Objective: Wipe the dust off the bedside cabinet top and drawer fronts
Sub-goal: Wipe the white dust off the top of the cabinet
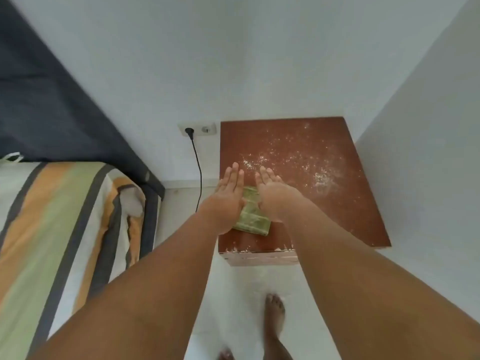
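The bedside cabinet top (337, 209) is reddish brown and speckled with white dust (306, 162) across its middle and back. A folded green cloth (253, 219) lies on its front left part. My left hand (228, 188) and my right hand (270, 188) are held out over the cloth, fingers straight, palms facing each other, holding nothing. They partly hide the cloth. White flecks line the front edge (259, 249). Only a thin strip of the drawer front (262, 259) shows.
A bed with a striped cover (65, 229) stands at the left. A wall socket (197, 129) with a black cable (198, 167) sits between bed and cabinet. White walls close in behind and at the right. My bare feet (275, 315) stand on the white floor.
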